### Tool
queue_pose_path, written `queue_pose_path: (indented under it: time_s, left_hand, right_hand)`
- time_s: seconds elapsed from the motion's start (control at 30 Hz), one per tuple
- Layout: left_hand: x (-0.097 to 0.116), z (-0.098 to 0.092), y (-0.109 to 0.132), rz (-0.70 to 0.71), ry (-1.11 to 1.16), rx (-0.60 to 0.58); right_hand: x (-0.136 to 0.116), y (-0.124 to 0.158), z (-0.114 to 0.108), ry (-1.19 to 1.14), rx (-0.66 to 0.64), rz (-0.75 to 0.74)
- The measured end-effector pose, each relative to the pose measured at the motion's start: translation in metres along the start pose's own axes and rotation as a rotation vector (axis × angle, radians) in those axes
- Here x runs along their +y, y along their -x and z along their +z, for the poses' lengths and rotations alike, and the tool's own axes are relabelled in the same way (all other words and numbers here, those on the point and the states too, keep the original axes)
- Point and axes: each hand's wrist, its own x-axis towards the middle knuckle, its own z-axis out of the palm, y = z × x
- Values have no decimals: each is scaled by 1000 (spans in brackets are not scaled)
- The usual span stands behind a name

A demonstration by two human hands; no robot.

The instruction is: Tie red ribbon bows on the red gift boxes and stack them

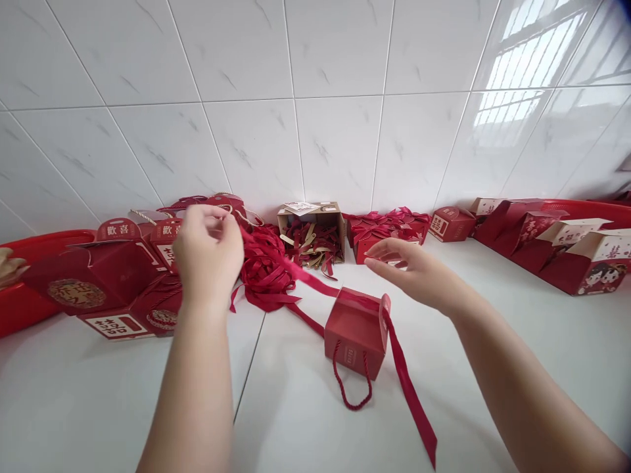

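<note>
My left hand [210,246] is raised at the left, its fingers pinched on a red ribbon [315,282] that stretches down to a small red gift box [352,332]. The box rests on the white table with a twisted cord handle [352,404] hanging at its front. One ribbon tail [411,391] drops from the box's right side onto the table. My right hand [401,263] hovers above and to the right of the box, fingers apart and holding nothing. Behind the box lies a heap of red ribbon [266,269].
A cardboard box [340,230] of tags and ribbon pieces stands by the tiled wall, with ribbon-topped red boxes [365,230] beside it. Red gift boxes [118,276] are stacked at left near a red basket [20,309]. More boxes [557,263] line the right side.
</note>
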Motion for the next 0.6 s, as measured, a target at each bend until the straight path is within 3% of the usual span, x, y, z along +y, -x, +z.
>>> queue_pose_path:
  time_s: [0.07, 0.1, 0.17, 0.23, 0.3, 0.37, 0.43, 0.6]
  left_hand:
    - [1, -2, -3, 71, -5, 50]
    - [4, 0, 0, 95, 14, -14]
    - [11, 10, 12, 108, 117, -304]
    - [18, 24, 32, 91, 262, -747]
    - [21, 35, 55, 60, 356, -1064]
    - [21, 39, 78, 39, 380, -1141]
    - [19, 36, 97, 18, 380, -1143]
    - [13, 5, 131, -112, 403, -1139]
  right_hand:
    - [-2, 7, -13, 84, -19, 11]
    - [-2, 11, -19, 148, -49, 32]
    - [2, 21, -25, 280, -143, 85]
    - [11, 31, -24, 338, -239, 155]
    - [25, 41, -18, 279, -304, 202]
    - [38, 48, -6, 164, -331, 209]
    - [49, 54, 8, 37, -352, 181]
    - [59, 68, 32, -382, -516, 126]
